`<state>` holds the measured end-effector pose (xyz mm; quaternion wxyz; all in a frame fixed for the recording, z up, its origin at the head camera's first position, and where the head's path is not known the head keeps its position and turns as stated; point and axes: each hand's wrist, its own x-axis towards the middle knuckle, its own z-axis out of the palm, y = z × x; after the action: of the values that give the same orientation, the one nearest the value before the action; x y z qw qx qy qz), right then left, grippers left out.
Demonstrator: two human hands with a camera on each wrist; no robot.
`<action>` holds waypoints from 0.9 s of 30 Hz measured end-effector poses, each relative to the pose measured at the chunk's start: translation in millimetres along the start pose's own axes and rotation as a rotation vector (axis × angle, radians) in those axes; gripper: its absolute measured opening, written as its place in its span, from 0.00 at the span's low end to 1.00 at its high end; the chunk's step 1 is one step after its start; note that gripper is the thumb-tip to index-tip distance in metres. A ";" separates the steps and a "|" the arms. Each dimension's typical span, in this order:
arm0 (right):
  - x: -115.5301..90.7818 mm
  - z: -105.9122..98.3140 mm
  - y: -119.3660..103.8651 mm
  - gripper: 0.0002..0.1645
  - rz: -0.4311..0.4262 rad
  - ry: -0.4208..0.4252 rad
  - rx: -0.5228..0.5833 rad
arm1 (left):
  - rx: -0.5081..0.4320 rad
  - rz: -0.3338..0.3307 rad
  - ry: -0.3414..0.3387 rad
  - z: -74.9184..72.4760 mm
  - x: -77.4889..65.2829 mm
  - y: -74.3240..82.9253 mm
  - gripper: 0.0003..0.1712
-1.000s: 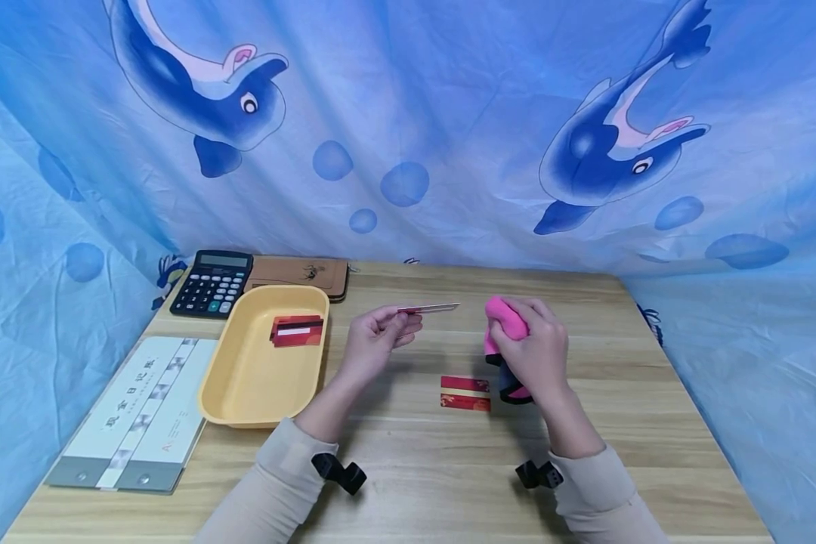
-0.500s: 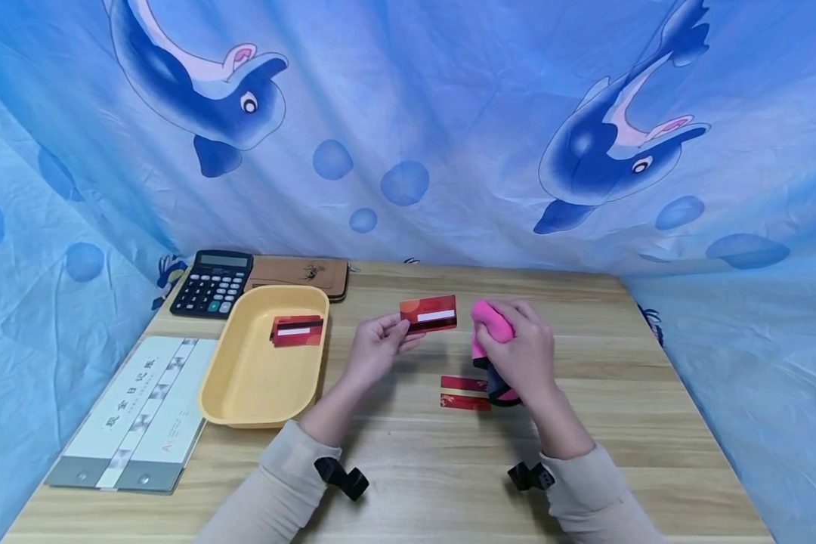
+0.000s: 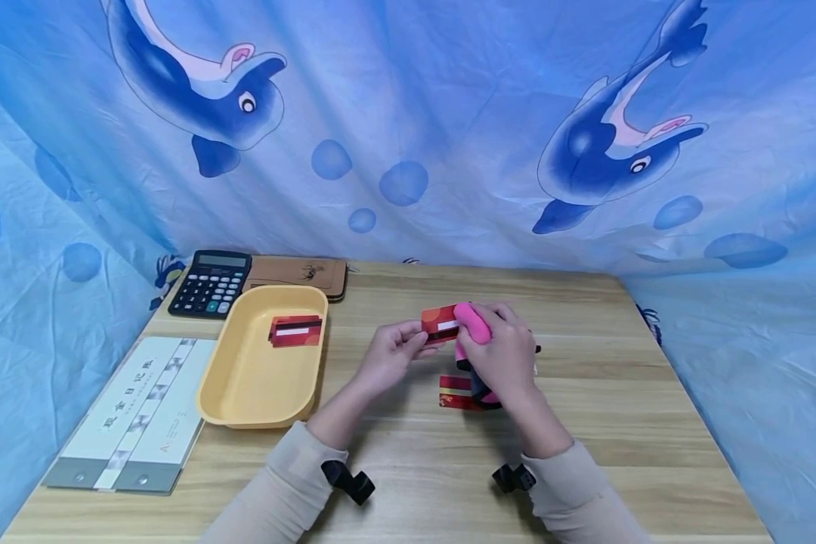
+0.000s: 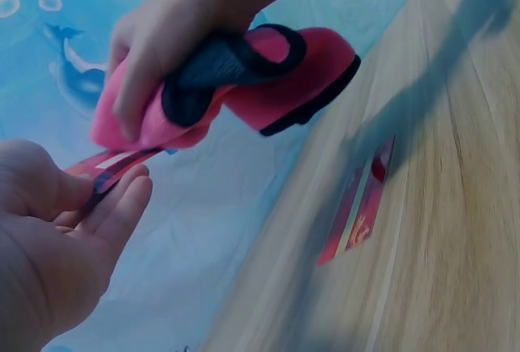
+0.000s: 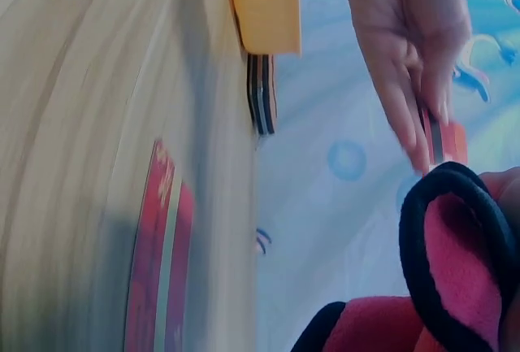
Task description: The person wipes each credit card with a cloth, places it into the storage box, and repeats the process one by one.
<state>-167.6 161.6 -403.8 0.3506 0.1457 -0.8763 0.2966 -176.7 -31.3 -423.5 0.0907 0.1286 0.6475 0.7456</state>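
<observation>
My left hand (image 3: pixel 389 355) pinches a red card (image 3: pixel 438 320) by its left end, thumb on top and fingers beneath, above the table. The card's face with a dark stripe and white strip is turned up. In my right hand (image 3: pixel 506 351) is a bunched pink cloth (image 3: pixel 472 323) with black edging, gripped from above. Its pink fold overlaps the card's right end, and in the left wrist view the cloth (image 4: pixel 187 100) lies right at the card (image 4: pixel 114 165). Below the hands, another red card (image 3: pixel 457 393) with a gold band lies on the table, partly covered by the cloth.
A yellow tray (image 3: pixel 207 389) stands to the left with red cards (image 3: pixel 296 331) inside. Beyond it are a black calculator (image 3: pixel 212 283) and a brown notebook (image 3: pixel 292 273). A white-and-grey ledger (image 3: pixel 129 412) lies at the left edge. A blue dolphin-print curtain (image 3: pixel 408 113) surrounds the wooden table (image 3: pixel 625 393).
The card has turned from edge-on to show its striped face and moved right. My right hand has brought the cloth leftward onto the card's right end.
</observation>
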 end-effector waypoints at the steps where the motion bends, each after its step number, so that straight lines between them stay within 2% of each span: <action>1: 0.1 1.7 -3.0 0.19 -0.005 -0.003 -0.006 | -0.001 0.007 -0.013 1.2 0.5 0.3 0.16; 4: 1.3 6.3 -15.0 0.19 -0.044 -0.019 -0.018 | 0.037 0.039 -0.037 3.9 1.8 0.7 0.18; 10: 4.0 11.4 -38.1 0.18 -0.129 -0.075 0.022 | 0.261 0.100 0.001 5.2 -0.4 4.7 0.16; 13: 7.4 11.6 -38.9 0.14 -0.141 -0.053 0.033 | 0.285 0.108 0.013 5.7 -2.0 7.3 0.17; 16: 11.5 10.0 -34.1 0.13 -0.129 -0.026 0.027 | 0.245 0.107 0.012 5.8 -2.6 8.0 0.19; 23: 17.6 0.1 -13.4 0.15 -0.019 0.014 0.011 | 0.045 0.085 0.000 0.6 -3.0 8.7 0.18; 27: 14.5 -4.0 -3.5 0.17 -0.014 0.022 0.015 | -0.040 0.087 0.007 -3.7 -2.6 7.9 0.18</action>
<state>-174.2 160.7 -389.8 0.3614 0.1513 -0.8690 0.3024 -175.1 -36.7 -416.3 0.0584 0.1522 0.6265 0.7622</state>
